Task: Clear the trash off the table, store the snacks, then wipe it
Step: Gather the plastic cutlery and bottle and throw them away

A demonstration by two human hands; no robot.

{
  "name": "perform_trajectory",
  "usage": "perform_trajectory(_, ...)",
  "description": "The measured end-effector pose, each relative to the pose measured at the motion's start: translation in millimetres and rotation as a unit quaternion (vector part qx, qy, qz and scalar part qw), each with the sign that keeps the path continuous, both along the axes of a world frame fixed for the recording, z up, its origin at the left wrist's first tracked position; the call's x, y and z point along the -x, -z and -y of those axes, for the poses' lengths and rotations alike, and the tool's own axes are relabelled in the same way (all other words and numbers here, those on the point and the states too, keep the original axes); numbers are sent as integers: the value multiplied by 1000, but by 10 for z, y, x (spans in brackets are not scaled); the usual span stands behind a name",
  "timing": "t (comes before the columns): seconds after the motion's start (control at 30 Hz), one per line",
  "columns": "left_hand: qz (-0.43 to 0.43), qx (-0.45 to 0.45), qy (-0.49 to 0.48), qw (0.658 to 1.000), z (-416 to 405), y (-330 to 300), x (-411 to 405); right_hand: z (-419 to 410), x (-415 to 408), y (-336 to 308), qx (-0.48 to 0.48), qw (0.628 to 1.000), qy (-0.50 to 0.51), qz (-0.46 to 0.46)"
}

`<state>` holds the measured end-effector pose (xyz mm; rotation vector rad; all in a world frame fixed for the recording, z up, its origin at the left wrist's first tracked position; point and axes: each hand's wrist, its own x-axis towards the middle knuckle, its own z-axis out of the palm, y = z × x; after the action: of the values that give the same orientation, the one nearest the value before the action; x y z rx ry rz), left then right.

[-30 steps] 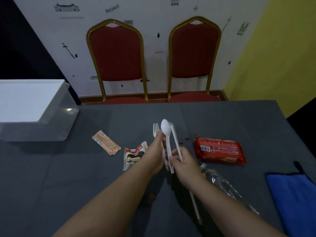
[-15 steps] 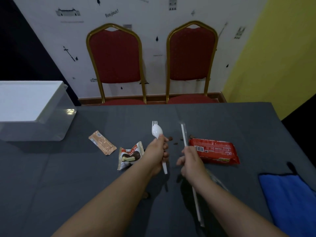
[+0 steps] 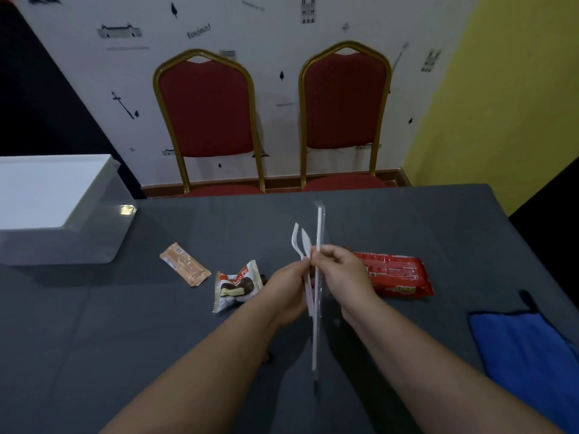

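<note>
Above the grey table (image 3: 407,220) | left hand (image 3: 289,288) grips white fork (image 3: 294,242) and spoon (image 3: 306,242) | right hand (image 3: 343,277) pinches long wrapped straw (image 3: 319,227) upright | far table edge bare

Two bare forearms were seen entering from the bottom edge of the head view, each ending in a bare hand. The left hand (image 3: 289,288) and the right hand (image 3: 343,278) were uncovered: nothing was worn on the fingers, the backs of the hands or the wrists. No sleeve was reached within the frame, both arms being shown bare from wrist to picture edge. The forearms were seen as smooth and unmarked. The nails were too small and dimly lit to be told.
</note>
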<state>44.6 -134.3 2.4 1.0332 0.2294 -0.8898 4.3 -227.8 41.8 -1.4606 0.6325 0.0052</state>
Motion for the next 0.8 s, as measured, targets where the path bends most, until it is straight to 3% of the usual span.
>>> perform_trajectory(0.13, 6, 16, 16, 1000, -18, -58, 28, 46, -70, 42, 3, 1000, -8, -11)
perform_trajectory(0.4, 78, -86, 32, 993, 2, -116, 54, 128, -107, 85, -57, 996, -48, -39)
perform_trajectory(0.8, 99, -106, 49, 988, 81, -98, 89, 360, -121, 177, 48, 996, -76, 23)
